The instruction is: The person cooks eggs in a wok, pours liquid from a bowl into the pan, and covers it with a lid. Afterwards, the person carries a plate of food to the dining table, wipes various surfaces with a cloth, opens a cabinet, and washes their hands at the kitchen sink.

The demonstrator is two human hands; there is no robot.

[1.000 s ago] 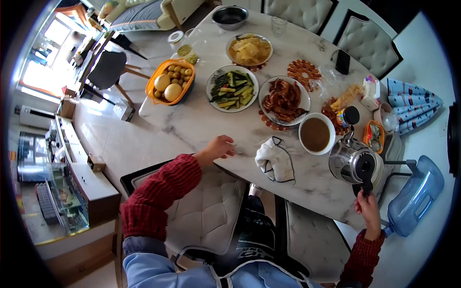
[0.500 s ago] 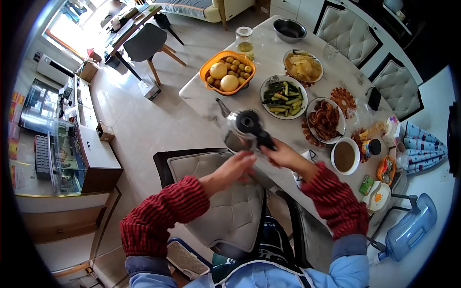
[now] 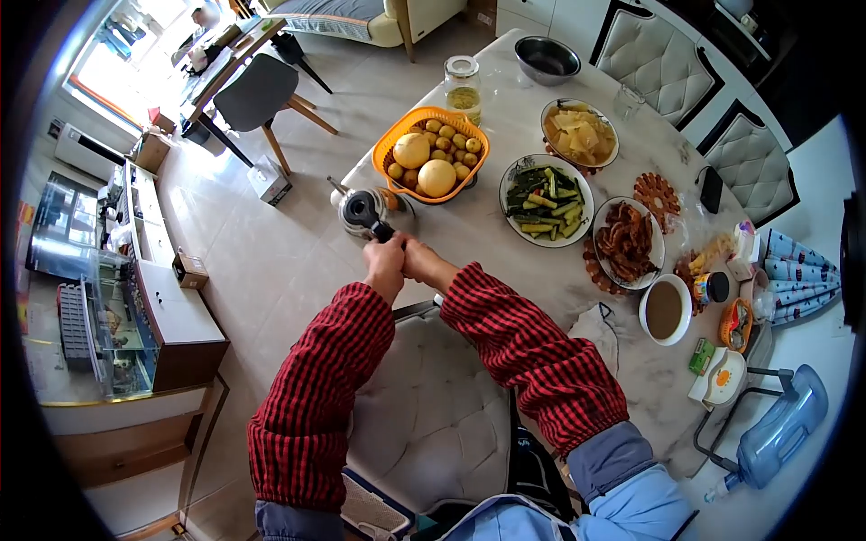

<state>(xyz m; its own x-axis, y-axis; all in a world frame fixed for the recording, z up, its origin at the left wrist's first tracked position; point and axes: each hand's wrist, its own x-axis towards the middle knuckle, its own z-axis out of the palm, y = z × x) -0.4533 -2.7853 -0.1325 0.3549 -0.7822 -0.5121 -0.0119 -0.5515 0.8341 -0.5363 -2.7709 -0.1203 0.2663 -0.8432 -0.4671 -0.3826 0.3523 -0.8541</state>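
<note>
A silvery kettle (image 3: 353,215) with a black lid and black handle is near the left edge of the marble table, its spout pointing to the upper left. My left hand (image 3: 384,267) is closed at the end of the handle. Against it, my right hand (image 3: 422,260) also closes round the handle; the fingers overlap and partly hide the grip. Just beyond the kettle stands an orange basket (image 3: 388,144) of round yellow fruit and small potato-like pieces. Whether the kettle's base touches the tabletop I cannot tell.
Plates of cucumber (image 3: 546,200), browned meat (image 3: 626,240) and pale slices (image 3: 580,132) stand on the table, with a bowl of brown liquid (image 3: 665,310). A glass jar (image 3: 463,90) and a dark bowl (image 3: 547,60) are farther back. A padded chair (image 3: 433,406) is before me.
The kettle has moved left, toward the table edge beside the basket. My left hand, previously apart from it with fingers loose, has closed at the handle beside my right hand.
</note>
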